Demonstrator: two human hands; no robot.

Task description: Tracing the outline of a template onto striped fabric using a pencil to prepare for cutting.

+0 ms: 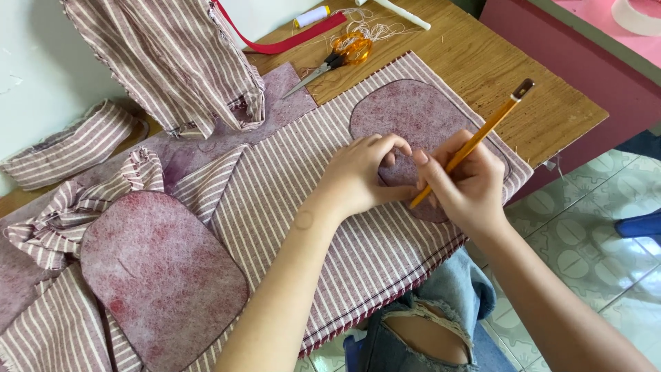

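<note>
Far left, a roll of striped cloth (69, 145) by the wall. Next, a rounded fuzzy patch (162, 275) lying flat on the big striped cloth (289, 200). Up top, orange scissors (337, 55) on the wooden table (496, 62), well apart from the hands. In the middle, the left hand (361, 176), not gripping anything, fingers bent and spread, tips pressing down on a second fuzzy patch (413, 110). Just beside it, the right hand (465, 186), fingers closed tight round a yellow pencil (475, 141), tilted, tip down at the patch edge. Looks like drawing round the patch. Calls for holding the patch still and sliding the tip slowly along the edge
</note>
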